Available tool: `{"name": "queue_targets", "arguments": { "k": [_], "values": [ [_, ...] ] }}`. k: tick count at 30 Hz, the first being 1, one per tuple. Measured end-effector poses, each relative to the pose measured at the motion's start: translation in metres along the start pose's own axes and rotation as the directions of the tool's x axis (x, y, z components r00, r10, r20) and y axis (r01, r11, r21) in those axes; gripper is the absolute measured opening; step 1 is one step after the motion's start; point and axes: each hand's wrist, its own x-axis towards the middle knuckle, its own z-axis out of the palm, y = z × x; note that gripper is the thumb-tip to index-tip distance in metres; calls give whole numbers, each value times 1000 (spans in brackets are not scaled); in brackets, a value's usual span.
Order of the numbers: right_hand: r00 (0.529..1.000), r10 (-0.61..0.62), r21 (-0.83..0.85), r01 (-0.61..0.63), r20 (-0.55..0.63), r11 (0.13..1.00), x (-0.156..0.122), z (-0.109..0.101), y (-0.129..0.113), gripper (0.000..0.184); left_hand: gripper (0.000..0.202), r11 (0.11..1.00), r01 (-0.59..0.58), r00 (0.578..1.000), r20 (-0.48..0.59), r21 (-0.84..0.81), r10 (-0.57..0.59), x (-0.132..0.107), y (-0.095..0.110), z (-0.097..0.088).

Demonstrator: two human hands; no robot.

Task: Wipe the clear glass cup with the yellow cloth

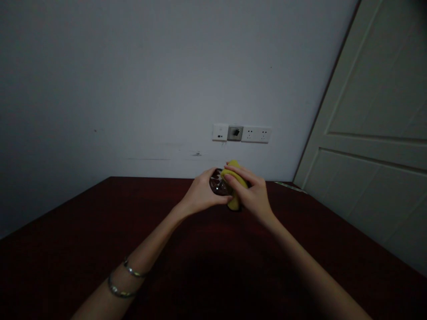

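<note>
Table: was dark red.
Left hand: curled round the glass.
Glass: sat between that thumb and fingers.
Right hand: pinched a yellow cloth at the glass.

Indoor room, home or office indeterminate: I face a dark-red tabletop, pale wall, electrical sockets and panelled door.

The yellow cloth looks matt. Beside it, the clear vessel is glossy; behind it, the wall sockets look plastic.
</note>
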Motion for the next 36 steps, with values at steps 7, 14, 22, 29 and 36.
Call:
{"name": "queue_targets", "arguments": {
  "k": [7,14,22,29,36],
  "values": [
    [988,-129,-68,136,88,988,-3,0,-2,25,69,999,32,999,2,28,-32,-1,-2,-1],
    [991,134,180,-132,0,975,5,-2,8,24,73,975,25,997,80,-222,-8,-1,1,-4],
    [998,-48,143,42,36,989,2,-7,0,24,66,817,111,990,136,-566,-41,2,-1,-2],
    [993,102,181,-89,-60,979,6,-6,7,24,63,806,160,985,149,-571,-90,3,2,-2],
    [989,-120,68,114,87,991,2,-10,-1,23,63,795,198,980,133,-573,-149,5,-1,1]
  ]
}}
